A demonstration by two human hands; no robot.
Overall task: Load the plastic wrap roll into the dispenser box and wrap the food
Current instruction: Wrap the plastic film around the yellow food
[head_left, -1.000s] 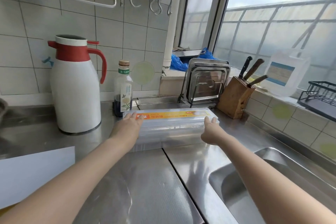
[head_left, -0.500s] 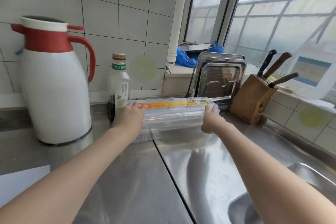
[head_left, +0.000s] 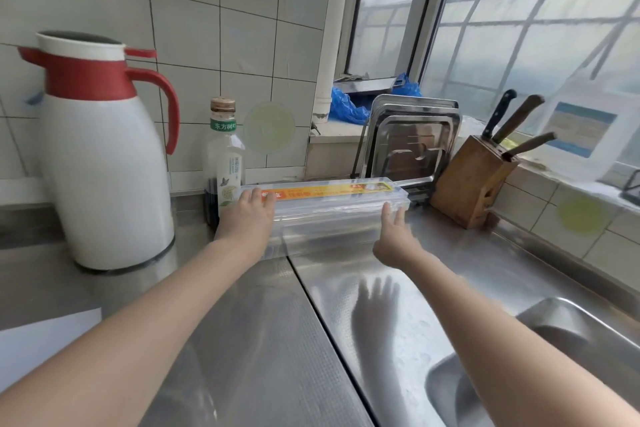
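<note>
Head view: dispenser box [head_left: 332,204] lies between left hand [head_left: 247,218] and right hand [head_left: 394,236].

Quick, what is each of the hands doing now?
Left hand: open, fingers resting on the dispenser box.
Right hand: open, fingertips at the box's right end.

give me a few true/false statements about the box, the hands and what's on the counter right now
1. Both hands, left and right, reach the clear box. True.
2. The box stands upright on one end. False: it lies flat along the counter.
3. The bottle stands between the jug and the box. True.
4. The knife block is empty. False: three handles stick out of it.
5. The jug has a blue handle. False: it is red.
</note>
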